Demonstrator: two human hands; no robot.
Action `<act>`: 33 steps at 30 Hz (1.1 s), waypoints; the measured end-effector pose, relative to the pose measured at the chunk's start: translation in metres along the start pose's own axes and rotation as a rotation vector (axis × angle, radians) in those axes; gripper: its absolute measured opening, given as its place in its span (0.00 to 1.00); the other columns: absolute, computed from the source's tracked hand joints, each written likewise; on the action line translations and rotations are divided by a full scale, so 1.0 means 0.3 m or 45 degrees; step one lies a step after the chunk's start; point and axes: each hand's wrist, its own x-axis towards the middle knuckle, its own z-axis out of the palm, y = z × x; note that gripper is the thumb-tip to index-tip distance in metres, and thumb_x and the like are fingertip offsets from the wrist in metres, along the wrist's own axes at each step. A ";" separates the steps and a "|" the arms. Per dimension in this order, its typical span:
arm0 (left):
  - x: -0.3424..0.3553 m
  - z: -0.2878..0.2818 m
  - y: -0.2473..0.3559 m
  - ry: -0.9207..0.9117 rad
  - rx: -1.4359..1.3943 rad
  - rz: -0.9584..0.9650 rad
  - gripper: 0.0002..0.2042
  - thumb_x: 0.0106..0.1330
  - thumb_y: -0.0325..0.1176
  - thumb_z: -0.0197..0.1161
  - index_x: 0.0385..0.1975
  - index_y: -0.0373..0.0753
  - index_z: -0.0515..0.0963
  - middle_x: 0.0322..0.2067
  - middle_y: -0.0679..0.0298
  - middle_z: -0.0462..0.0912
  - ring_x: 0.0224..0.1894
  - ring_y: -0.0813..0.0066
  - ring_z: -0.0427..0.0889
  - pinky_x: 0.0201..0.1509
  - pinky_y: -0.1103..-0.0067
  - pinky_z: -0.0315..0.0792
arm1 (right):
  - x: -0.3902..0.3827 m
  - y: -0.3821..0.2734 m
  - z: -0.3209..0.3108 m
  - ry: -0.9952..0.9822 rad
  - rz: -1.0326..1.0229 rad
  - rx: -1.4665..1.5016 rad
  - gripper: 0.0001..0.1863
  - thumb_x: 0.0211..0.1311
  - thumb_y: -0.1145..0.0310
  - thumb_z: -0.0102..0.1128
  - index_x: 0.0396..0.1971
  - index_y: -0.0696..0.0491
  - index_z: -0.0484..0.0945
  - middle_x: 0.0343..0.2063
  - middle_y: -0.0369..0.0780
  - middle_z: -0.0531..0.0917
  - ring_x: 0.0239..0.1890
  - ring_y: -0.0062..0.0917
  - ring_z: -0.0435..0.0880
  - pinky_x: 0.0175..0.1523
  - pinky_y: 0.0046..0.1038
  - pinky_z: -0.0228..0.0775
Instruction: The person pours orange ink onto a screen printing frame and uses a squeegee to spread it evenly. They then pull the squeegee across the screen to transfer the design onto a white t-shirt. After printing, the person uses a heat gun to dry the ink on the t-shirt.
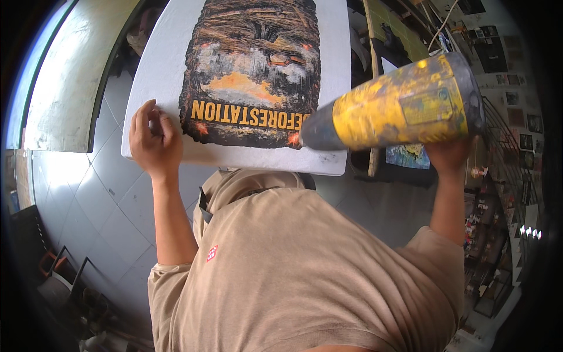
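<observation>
A white cloth (158, 76), pulled smooth over a flat board, carries a large dark print (252, 70) with orange and yellow areas and a band of yellow lettering. From my point of view the lettering is upside down. My right hand (450, 154) grips a cone-shaped heat gun (399, 111), yellow and black with scuffed paint, from below; its handle is mostly hidden. The narrow black nozzle points left, over the print's near right corner. At the cloth's left edge is my left hand (155, 138), fingers loosely curled with a gap between them and nothing visible inside.
A pale flat panel (70, 76) stands at the left above the grey tiled floor (117, 193). Wooden rails and a yellow-green surface (394, 26) lie beyond the board on the right. Racks with many small items (489, 258) line the right side. A colourful sheet (409, 156) shows beneath the heat gun.
</observation>
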 end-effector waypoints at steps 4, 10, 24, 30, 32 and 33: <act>-0.001 -0.003 -0.005 0.003 -0.038 -0.023 0.11 0.53 0.24 0.56 0.37 0.36 0.77 0.32 0.59 0.80 0.33 0.68 0.80 0.39 0.77 0.74 | 0.005 0.000 -0.017 -0.101 0.001 -0.051 0.32 0.37 0.58 0.75 0.45 0.53 0.74 0.41 0.41 0.81 0.46 0.32 0.80 0.51 0.31 0.69; 0.001 -0.005 0.003 0.022 -0.014 -0.010 0.11 0.51 0.24 0.55 0.36 0.36 0.77 0.32 0.59 0.80 0.34 0.64 0.80 0.39 0.75 0.73 | 0.037 -0.089 0.046 -0.059 -0.143 -0.102 0.31 0.38 0.57 0.74 0.45 0.52 0.74 0.42 0.40 0.80 0.44 0.33 0.80 0.51 0.32 0.69; 0.004 -0.008 0.005 0.053 0.003 0.026 0.11 0.50 0.22 0.52 0.34 0.36 0.77 0.33 0.59 0.80 0.34 0.60 0.79 0.39 0.73 0.71 | 0.252 -0.260 0.273 0.338 -0.186 0.316 0.38 0.36 0.59 0.74 0.52 0.52 0.69 0.42 0.42 0.79 0.36 0.35 0.83 0.38 0.31 0.76; 0.003 -0.003 0.002 0.062 -0.013 0.012 0.11 0.50 0.23 0.52 0.34 0.36 0.77 0.33 0.58 0.80 0.35 0.59 0.79 0.39 0.72 0.72 | 0.294 -0.207 0.282 0.398 -0.232 0.194 0.39 0.36 0.62 0.72 0.54 0.52 0.67 0.48 0.43 0.76 0.42 0.38 0.81 0.41 0.33 0.75; 0.004 -0.007 0.003 0.062 -0.026 0.011 0.12 0.50 0.23 0.52 0.34 0.36 0.77 0.33 0.57 0.80 0.35 0.59 0.79 0.39 0.72 0.72 | 0.278 -0.181 0.268 0.328 -0.270 0.205 0.39 0.36 0.61 0.72 0.54 0.52 0.67 0.48 0.43 0.76 0.42 0.38 0.81 0.41 0.33 0.75; 0.006 -0.010 0.004 0.074 -0.026 0.027 0.12 0.50 0.23 0.52 0.34 0.36 0.77 0.33 0.57 0.80 0.34 0.59 0.79 0.39 0.72 0.72 | 0.277 -0.167 0.264 0.292 -0.289 0.210 0.39 0.37 0.60 0.72 0.54 0.52 0.67 0.48 0.43 0.76 0.42 0.38 0.81 0.41 0.33 0.75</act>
